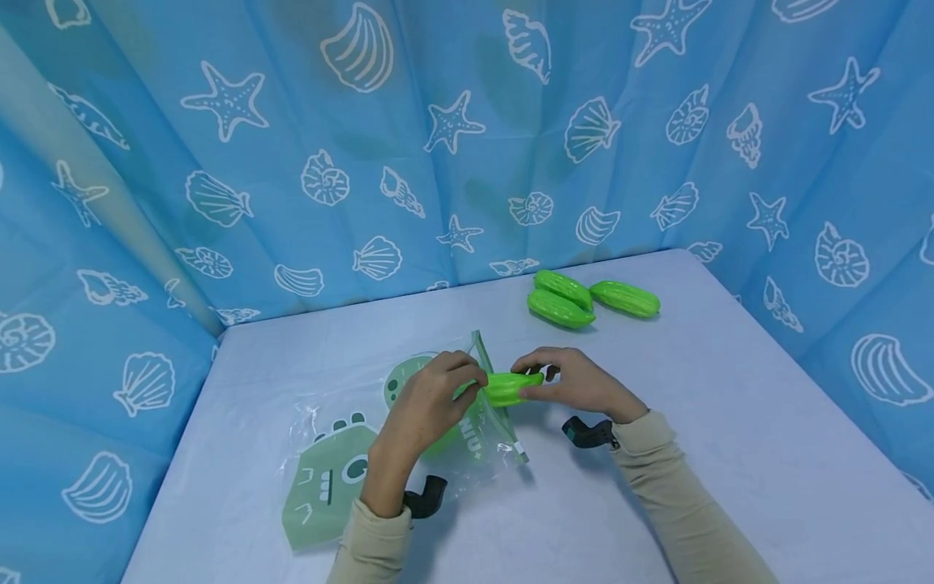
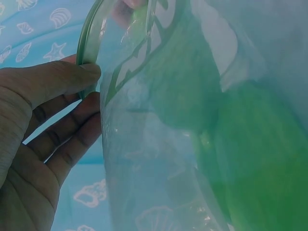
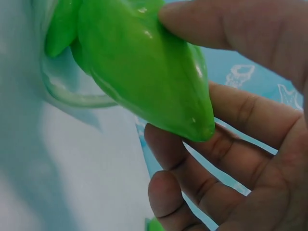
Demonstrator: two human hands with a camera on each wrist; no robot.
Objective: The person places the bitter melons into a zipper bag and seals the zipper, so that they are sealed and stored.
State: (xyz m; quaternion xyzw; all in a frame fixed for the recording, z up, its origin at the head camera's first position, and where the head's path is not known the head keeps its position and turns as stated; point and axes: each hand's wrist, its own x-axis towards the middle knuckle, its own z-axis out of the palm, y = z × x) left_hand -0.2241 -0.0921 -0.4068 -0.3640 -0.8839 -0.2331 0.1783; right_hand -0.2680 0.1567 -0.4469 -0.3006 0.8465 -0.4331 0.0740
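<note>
My left hand pinches the rim of a clear zip bag with a green cartoon print, thumb and fingers on its green-edged mouth in the left wrist view. At that mouth, my right hand holds a glossy green ridged gourd by its tapered end. The gourd's other end lies inside the opening. In the right wrist view the thumb presses one side of this gourd and fingers support the other. More green shapes show blurred through the bag's film.
Several similar green gourds lie grouped at the back of the white table, one of them apart on the right. A blue curtain with shell and starfish prints stands behind and at both sides. Dark wrist-camera mounts sit under the wrists.
</note>
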